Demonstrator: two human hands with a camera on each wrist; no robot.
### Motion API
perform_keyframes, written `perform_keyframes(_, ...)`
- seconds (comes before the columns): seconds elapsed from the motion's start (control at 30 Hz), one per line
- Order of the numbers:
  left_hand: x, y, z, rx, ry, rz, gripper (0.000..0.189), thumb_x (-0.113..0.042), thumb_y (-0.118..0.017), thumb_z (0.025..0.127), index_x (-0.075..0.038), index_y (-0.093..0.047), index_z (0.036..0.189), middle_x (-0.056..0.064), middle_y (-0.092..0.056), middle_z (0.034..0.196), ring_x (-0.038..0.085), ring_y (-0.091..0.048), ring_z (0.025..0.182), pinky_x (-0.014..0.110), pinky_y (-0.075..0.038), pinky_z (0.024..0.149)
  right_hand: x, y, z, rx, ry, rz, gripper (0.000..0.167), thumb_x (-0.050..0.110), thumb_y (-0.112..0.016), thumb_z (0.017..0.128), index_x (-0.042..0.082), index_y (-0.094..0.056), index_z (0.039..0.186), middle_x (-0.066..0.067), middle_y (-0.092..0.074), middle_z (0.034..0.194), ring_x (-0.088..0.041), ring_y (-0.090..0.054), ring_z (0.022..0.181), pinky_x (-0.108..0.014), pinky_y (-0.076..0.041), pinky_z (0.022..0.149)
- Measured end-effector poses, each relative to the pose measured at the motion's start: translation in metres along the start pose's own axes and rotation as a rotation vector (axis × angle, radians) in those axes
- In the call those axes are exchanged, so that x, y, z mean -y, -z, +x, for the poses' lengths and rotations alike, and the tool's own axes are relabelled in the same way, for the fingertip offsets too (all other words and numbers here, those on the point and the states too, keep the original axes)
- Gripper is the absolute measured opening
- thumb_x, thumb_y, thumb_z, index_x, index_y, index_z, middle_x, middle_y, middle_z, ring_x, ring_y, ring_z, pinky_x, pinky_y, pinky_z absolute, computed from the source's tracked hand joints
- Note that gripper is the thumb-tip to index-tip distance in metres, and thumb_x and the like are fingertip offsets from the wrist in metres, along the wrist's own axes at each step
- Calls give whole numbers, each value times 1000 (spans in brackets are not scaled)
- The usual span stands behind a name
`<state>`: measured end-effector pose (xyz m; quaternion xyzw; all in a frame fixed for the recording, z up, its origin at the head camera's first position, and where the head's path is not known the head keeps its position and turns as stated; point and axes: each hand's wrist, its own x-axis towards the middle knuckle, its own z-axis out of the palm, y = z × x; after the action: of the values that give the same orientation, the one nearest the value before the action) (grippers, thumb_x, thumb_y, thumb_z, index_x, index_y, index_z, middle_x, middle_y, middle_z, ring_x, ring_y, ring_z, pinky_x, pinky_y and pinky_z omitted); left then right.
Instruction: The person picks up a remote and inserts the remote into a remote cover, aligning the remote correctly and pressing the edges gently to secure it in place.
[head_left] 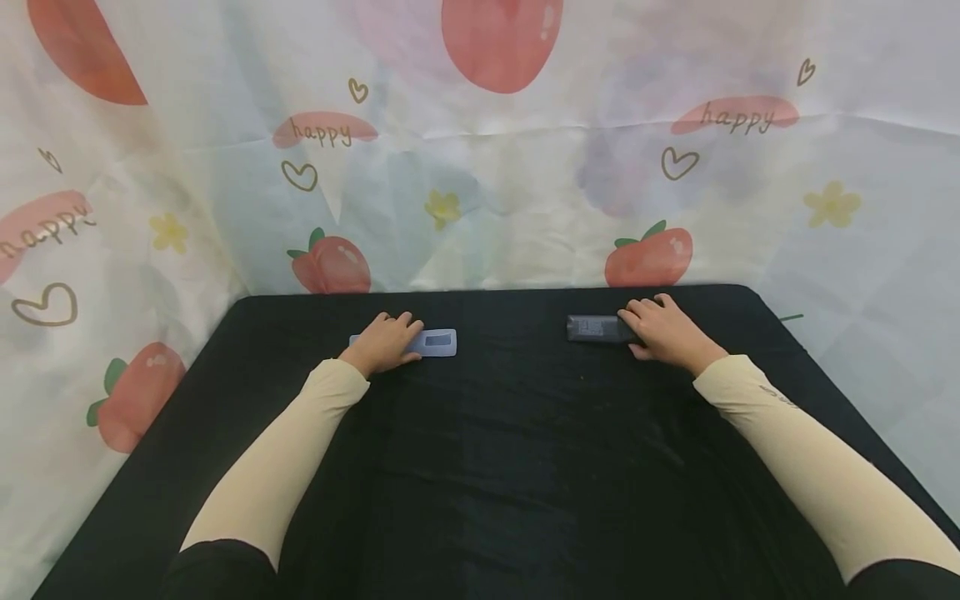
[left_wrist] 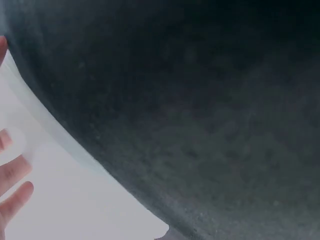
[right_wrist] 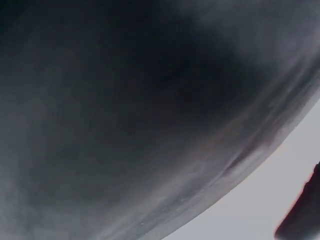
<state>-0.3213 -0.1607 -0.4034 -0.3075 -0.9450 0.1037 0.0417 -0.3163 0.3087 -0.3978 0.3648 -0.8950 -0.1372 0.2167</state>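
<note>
On the far left part of the black table, my left hand (head_left: 384, 343) lies over a flat, pale blue-grey rectangular case (head_left: 441, 342) with a darker window near its right end. Its fingers reach over the far edge and the thumb is at the near edge. Farther right, my right hand (head_left: 663, 332) holds the right end of a dark grey slim block (head_left: 596, 328) with a printed label on top. Fingers (left_wrist: 14, 174) of the left hand show spread at the edge of the left wrist view. A dark end of some object (right_wrist: 302, 215) enters the right wrist view.
A black cloth covers the table (head_left: 510, 467), with slight wrinkles. Behind and beside it hangs a pale curtain (head_left: 517, 192) printed with peaches, hearts and flowers. A thin green strand (head_left: 791, 317) pokes out past the table's right edge.
</note>
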Motion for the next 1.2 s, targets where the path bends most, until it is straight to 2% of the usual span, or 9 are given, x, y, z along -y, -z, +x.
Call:
perform_keyframes(0.17,-9,4,-2,-44,-6,23,48,-43,-60,89,-9,-48,121,12,-53,106,24,-64,84,44,-46,87,7,4,2,-159,13,-10,60,23,-84,63,-4,-61,111,-17,-60,98,-32,-60,86,-53,-42,82)
perform_keyframes(0.37,-34,22,-1,-128,-26,48,52,-47,-60,88,-10,-49,122,10,-54,104,24,-62,82,41,-45,85,19,19,9,-365,25,-36,65,21,-85,58,-4,-60,112,-19,-60,99,-33,-59,86,-53,-42,83)
perform_keyframes(0.53,-52,29,-4,-180,-56,85,54,-50,-59,87,-10,-48,121,8,-54,103,22,-62,80,40,-44,84,34,34,18,-469,47,-35,64,20,-84,56,-3,-61,112,-18,-60,97,-33,-58,87,-54,-43,84)
perform_keyframes(0.73,-66,36,-8,-270,-73,97,55,-52,-63,84,-10,-50,118,7,-55,98,21,-61,75,40,-44,84,51,50,26,-522,83,-13,64,17,-84,55,-2,-62,112,-16,-61,95,-31,-58,86,-54,-43,85)
perform_keyframes(0.87,-72,39,-9,-308,-70,105,54,-52,-64,82,-11,-51,116,6,-54,95,21,-61,74,39,-44,83,61,58,29,-536,111,-8,62,17,-83,57,-2,-63,112,-15,-62,95,-30,-59,85,-54,-44,86)
perform_keyframes(1.07,-78,40,-10,-336,-88,151,51,-53,-62,83,-13,-53,113,4,-54,95,19,-62,77,38,-44,82,73,62,31,-551,149,-16,61,18,-82,58,-1,-63,113,-13,-62,94,-27,-59,84,-53,-45,87)
perform_keyframes(1.2,-81,40,-11,-404,-97,155,50,-53,-66,80,-14,-54,109,4,-54,93,18,-62,76,37,-44,82,80,62,33,-573,167,-6,65,17,-84,54,-1,-64,113,-13,-63,93,-27,-59,83,-53,-45,85)
